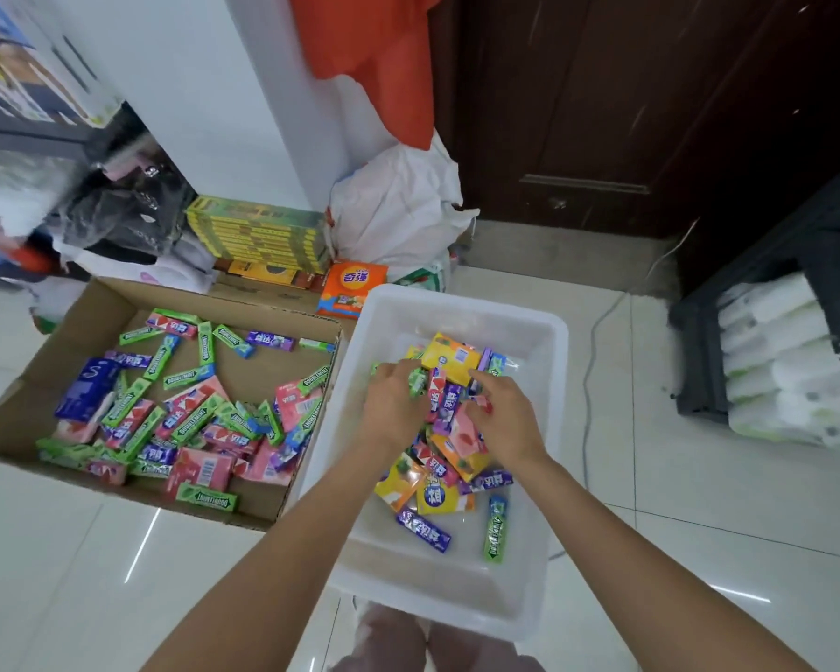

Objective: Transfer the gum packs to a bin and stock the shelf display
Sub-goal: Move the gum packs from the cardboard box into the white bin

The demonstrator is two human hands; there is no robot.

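Note:
A white plastic bin [544, 351] stands on the tiled floor and holds a heap of gum packs [449, 458] in yellow, orange, purple, pink and green. Both my hands are inside it, over the heap. My left hand [391, 402] has its fingers curled around a few green and pink packs. My right hand [503, 414] has curled fingers on purple and pink packs in the pile. To the left, an open cardboard box [30, 385] holds several more gum packs [185, 414], mostly green, pink and purple.
Behind the box lie a stack of yellow-green cartons [258, 235], an orange packet [355, 288] and a white sack [398, 206]. A dark shelf unit [772, 303] with wrapped white rolls stands at the right, a dark wooden door [602, 104] behind. A cable [597, 341] crosses the floor.

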